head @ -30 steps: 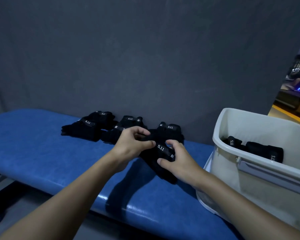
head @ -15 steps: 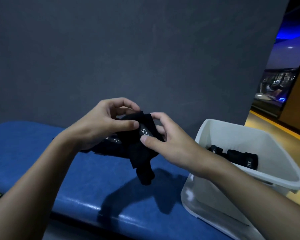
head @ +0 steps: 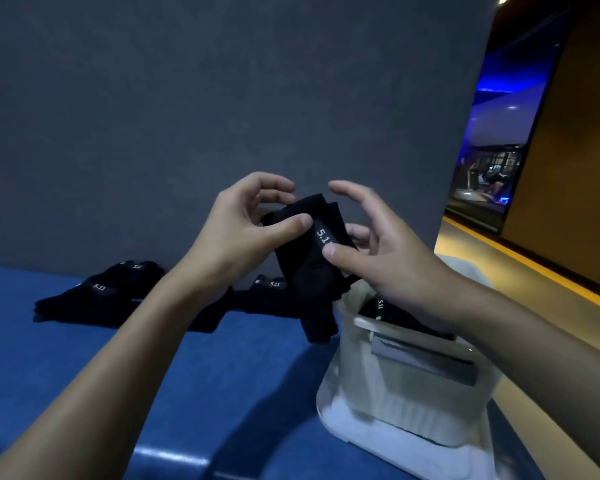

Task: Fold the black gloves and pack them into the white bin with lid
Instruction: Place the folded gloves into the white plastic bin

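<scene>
A black glove [head: 309, 271] with a white "5.11" label hangs in the air between both hands, its fingers drooping down. My left hand [head: 246, 223] pinches its upper edge with thumb and fingers. My right hand [head: 371, 247] pinches the labelled strap with its thumb, the upper fingers spread above. Below my right hand stands the white bin [head: 413, 382], with folded black gloves [head: 392, 311] inside, partly hidden by my right forearm. Several more black gloves [head: 97, 296] lie on the blue padded bench [head: 222, 375] against the wall.
The bin stands on its white lid [head: 347, 424] at the bench's right end. A grey fabric wall [head: 222, 98] rises right behind the bench. To the right, a yellow-lit floor [head: 520, 271] leads to a dark room with blue light.
Both hands lifted the glove off the bench to chest height. My view turned right, so the bin now sits under my right hand and my right fingers have spread open above the glove.
</scene>
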Action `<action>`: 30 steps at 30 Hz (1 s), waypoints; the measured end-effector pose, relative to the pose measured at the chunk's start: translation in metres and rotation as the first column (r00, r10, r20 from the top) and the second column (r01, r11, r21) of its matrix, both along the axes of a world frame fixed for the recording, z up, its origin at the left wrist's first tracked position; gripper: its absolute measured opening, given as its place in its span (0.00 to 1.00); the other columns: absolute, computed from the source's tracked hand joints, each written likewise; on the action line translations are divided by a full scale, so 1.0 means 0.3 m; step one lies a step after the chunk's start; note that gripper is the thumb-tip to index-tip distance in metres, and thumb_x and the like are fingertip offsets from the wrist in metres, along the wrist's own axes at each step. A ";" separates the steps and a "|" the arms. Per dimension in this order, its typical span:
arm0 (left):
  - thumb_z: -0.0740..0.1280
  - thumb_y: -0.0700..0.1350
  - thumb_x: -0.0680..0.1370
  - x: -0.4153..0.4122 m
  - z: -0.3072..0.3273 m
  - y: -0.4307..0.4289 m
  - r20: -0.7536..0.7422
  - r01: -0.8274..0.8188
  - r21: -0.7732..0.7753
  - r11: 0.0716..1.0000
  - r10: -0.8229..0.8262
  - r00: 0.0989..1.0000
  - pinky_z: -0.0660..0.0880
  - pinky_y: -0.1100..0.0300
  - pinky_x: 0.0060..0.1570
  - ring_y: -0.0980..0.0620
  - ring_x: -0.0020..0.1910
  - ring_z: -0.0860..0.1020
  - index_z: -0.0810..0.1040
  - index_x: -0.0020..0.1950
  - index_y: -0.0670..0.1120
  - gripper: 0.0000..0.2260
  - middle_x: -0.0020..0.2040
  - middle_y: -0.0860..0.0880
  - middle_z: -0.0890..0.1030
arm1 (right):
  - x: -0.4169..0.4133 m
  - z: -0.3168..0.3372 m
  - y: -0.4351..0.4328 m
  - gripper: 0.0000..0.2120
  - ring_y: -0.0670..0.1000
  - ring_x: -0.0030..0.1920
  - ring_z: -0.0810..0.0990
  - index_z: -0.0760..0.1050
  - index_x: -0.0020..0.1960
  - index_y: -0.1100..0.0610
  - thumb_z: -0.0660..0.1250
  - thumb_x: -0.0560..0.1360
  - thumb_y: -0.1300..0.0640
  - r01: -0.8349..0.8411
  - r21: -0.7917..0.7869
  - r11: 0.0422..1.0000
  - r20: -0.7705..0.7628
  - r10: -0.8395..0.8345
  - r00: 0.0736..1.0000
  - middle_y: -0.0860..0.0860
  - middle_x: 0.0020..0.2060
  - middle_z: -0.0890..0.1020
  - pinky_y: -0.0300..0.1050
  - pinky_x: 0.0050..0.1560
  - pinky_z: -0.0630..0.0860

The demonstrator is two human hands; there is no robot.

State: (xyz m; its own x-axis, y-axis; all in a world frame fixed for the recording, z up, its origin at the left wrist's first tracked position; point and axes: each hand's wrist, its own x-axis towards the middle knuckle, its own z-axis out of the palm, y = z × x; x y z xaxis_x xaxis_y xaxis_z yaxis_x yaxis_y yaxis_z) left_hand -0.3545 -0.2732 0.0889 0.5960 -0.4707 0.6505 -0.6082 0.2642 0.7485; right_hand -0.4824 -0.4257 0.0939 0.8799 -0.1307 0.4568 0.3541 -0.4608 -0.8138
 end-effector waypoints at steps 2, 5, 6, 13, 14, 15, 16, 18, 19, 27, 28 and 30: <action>0.76 0.49 0.70 0.009 -0.003 -0.035 -0.003 -0.017 -0.001 1.000 0.017 1.000 0.81 0.54 0.51 0.47 0.52 0.83 0.78 0.59 0.49 0.19 0.55 0.48 0.82 | -0.010 0.012 -0.044 0.28 0.52 0.46 0.83 0.65 0.71 0.42 0.66 0.78 0.66 0.065 0.015 0.998 0.025 -0.065 0.998 0.60 0.51 0.83 0.44 0.48 0.78; 0.75 0.48 0.74 0.026 -0.019 -0.085 0.007 -0.014 0.045 0.999 0.014 1.000 0.78 0.58 0.47 0.54 0.48 0.82 0.79 0.57 0.49 0.13 0.54 0.50 0.82 | -0.018 0.020 -0.118 0.27 0.51 0.42 0.81 0.65 0.69 0.42 0.65 0.78 0.65 0.190 0.051 0.980 0.043 -0.193 0.980 0.60 0.49 0.83 0.49 0.50 0.78; 0.74 0.46 0.76 0.030 -0.026 -0.102 0.024 -0.012 0.081 0.997 0.010 1.000 0.77 0.60 0.46 0.57 0.47 0.82 0.80 0.55 0.49 0.10 0.53 0.50 0.83 | -0.017 0.017 -0.144 0.26 0.51 0.41 0.81 0.65 0.69 0.41 0.65 0.79 0.64 0.233 0.067 0.970 0.037 -0.236 0.971 0.59 0.47 0.84 0.51 0.50 0.78; 0.70 0.45 0.78 0.051 -0.102 -0.208 0.174 0.002 0.391 0.920 -0.076 0.982 0.75 0.67 0.54 0.65 0.51 0.80 0.82 0.50 0.52 0.03 0.48 0.57 0.84 | 0.031 -0.035 -0.313 0.24 0.59 0.42 0.81 0.63 0.70 0.39 0.64 0.80 0.59 0.522 0.111 0.846 -0.204 -0.495 0.845 0.58 0.43 0.79 0.54 0.39 0.81; 0.70 0.47 0.78 0.059 -0.114 -0.219 0.178 -0.007 0.417 0.909 -0.074 0.981 0.76 0.63 0.56 0.66 0.51 0.80 0.82 0.50 0.53 0.02 0.48 0.59 0.84 | 0.038 -0.041 -0.328 0.24 0.58 0.42 0.81 0.63 0.70 0.39 0.63 0.80 0.59 0.536 0.108 0.837 -0.239 -0.502 0.831 0.57 0.45 0.79 0.51 0.35 0.81; 0.70 0.51 0.77 0.065 -0.124 -0.227 0.176 -0.012 0.441 0.898 -0.073 0.982 0.78 0.57 0.57 0.64 0.52 0.81 0.83 0.49 0.55 0.03 0.49 0.61 0.84 | 0.048 -0.047 -0.342 0.24 0.58 0.43 0.82 0.64 0.71 0.40 0.63 0.80 0.59 0.551 0.102 0.828 -0.264 -0.511 0.818 0.56 0.48 0.79 0.48 0.32 0.80; 0.69 0.54 0.76 0.064 -0.127 -0.230 0.166 -0.007 0.465 0.885 -0.080 0.983 0.80 0.50 0.56 0.59 0.52 0.82 0.83 0.49 0.57 0.06 0.51 0.63 0.83 | 0.058 -0.053 -0.355 0.23 0.58 0.42 0.81 0.65 0.71 0.41 0.62 0.81 0.60 0.567 0.092 0.818 -0.284 -0.524 0.803 0.55 0.51 0.78 0.46 0.30 0.79; 0.67 0.59 0.73 0.064 -0.131 -0.237 0.134 0.032 0.507 0.861 -0.115 0.984 0.81 0.41 0.51 0.50 0.49 0.84 0.82 0.52 0.60 0.10 0.54 0.66 0.81 | 0.080 -0.068 -0.376 0.22 0.56 0.40 0.80 0.66 0.71 0.43 0.62 0.81 0.60 0.591 0.071 0.803 -0.326 -0.542 0.775 0.55 0.54 0.77 0.46 0.26 0.78; 0.67 0.59 0.74 0.067 -0.137 -0.245 0.128 0.050 0.525 0.850 -0.137 0.982 0.81 0.41 0.50 0.50 0.48 0.84 0.82 0.54 0.60 0.11 0.55 0.66 0.81 | 0.093 -0.079 -0.386 0.22 0.56 0.40 0.79 0.66 0.71 0.44 0.62 0.81 0.61 0.601 0.063 0.797 -0.345 -0.548 0.762 0.55 0.54 0.77 0.49 0.28 0.81; 0.68 0.49 0.78 0.092 -0.164 -0.274 0.193 0.027 0.547 0.837 -0.158 0.968 0.77 0.62 0.55 0.69 0.49 0.80 0.83 0.57 0.55 0.09 0.57 0.65 0.81 | 0.161 -0.144 -0.429 0.28 0.55 0.44 0.79 0.60 0.73 0.45 0.61 0.80 0.66 0.635 0.074 0.769 -0.512 -0.517 0.686 0.54 0.48 0.76 0.60 0.46 0.82; 0.68 0.49 0.79 0.092 -0.165 -0.275 0.194 0.030 0.543 0.839 -0.160 0.968 0.77 0.62 0.55 0.69 0.50 0.79 0.83 0.57 0.54 0.09 0.56 0.64 0.81 | 0.166 -0.150 -0.434 0.28 0.55 0.45 0.79 0.59 0.73 0.45 0.61 0.79 0.66 0.633 0.089 0.769 -0.522 -0.505 0.687 0.54 0.49 0.76 0.61 0.47 0.82; 0.68 0.48 0.79 0.092 -0.168 -0.281 0.188 0.037 0.530 0.847 -0.160 0.969 0.77 0.60 0.57 0.69 0.51 0.79 0.83 0.57 0.53 0.09 0.56 0.64 0.81 | 0.172 -0.162 -0.442 0.28 0.53 0.45 0.79 0.59 0.73 0.45 0.62 0.79 0.65 0.616 0.099 0.781 -0.539 -0.479 0.693 0.53 0.49 0.77 0.59 0.49 0.82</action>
State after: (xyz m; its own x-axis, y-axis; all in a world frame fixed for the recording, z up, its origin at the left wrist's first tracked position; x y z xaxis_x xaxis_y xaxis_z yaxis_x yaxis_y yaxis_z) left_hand -0.3269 -0.3574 0.0385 0.4015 -0.8238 0.4003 -0.7620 -0.0580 0.6450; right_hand -0.4308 -0.5584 0.0454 0.7001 -0.7063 -0.1048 -0.3424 -0.2033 -0.9173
